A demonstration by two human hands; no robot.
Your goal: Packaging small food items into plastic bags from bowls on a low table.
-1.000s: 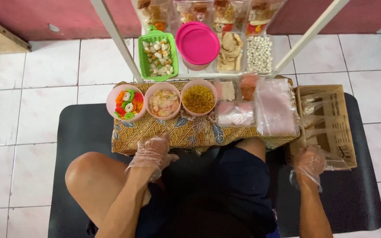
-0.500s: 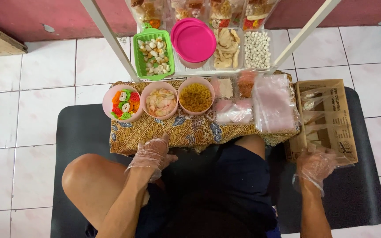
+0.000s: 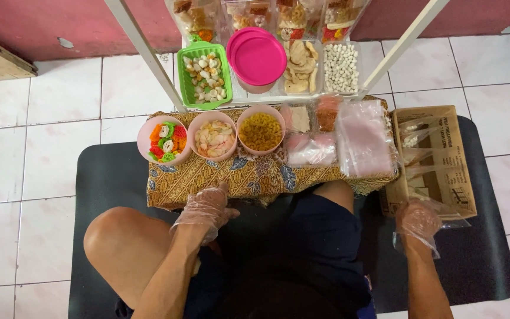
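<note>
The one camera sits on my head and looks almost straight down over my lap. The cloth-covered table [image 3: 237,177] lies toward twelve o'clock from my knees, mid-frame and fairly near. The red wall [image 3: 60,23] runs along the top edge, farthest off. My left hand [image 3: 206,208] shows at seven o'clock, my right hand [image 3: 418,220] at four.
</note>
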